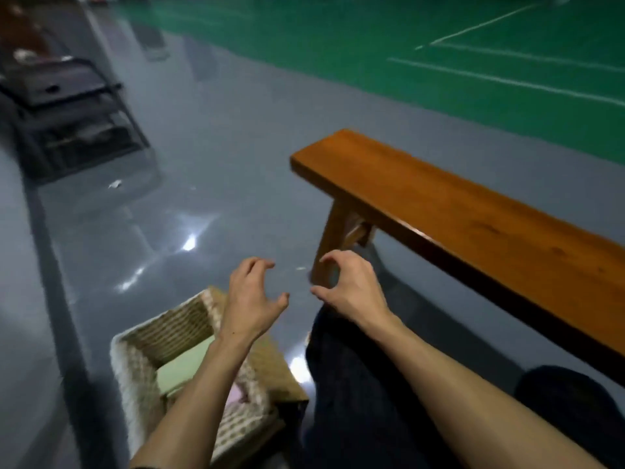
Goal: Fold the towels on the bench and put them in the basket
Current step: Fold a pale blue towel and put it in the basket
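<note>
Grey, glossy floor (203, 164) takes up most of the view and carries bright light reflections; beyond it lies a green court surface (338, 45) marked with white lines (507, 82). Wooden tabletop (456, 214), long and narrow, runs from the right edge of the view toward the centre, with one splayed leg (333, 242) visible under its near end. Woven basket (169, 326) stands on the floor at lower left, off that end of the tabletop and just beside the person's dark trouser leg (355, 384). Inside the basket lies a folded pale green towel (184, 363), flat against the far side; a pink cloth (238, 394) shows beside it, largely hidden by the left forearm, and its fold cannot be judged. Left grip (248, 306) hangs above the basket's far right corner, fingers spread and loosely curled, holding nothing. Right grip (351, 289) hangs above the knee, close to the tabletop leg, fingers likewise loosely curled and thumb out, holding nothing. The two grips are near each other and not touching. A second dark knee (568, 397) shows at lower right, below the tabletop's near edge. Dark metal rack (74, 116) stands at upper left, blurred, with a small white scrap (115, 184) on the floor before it.
</note>
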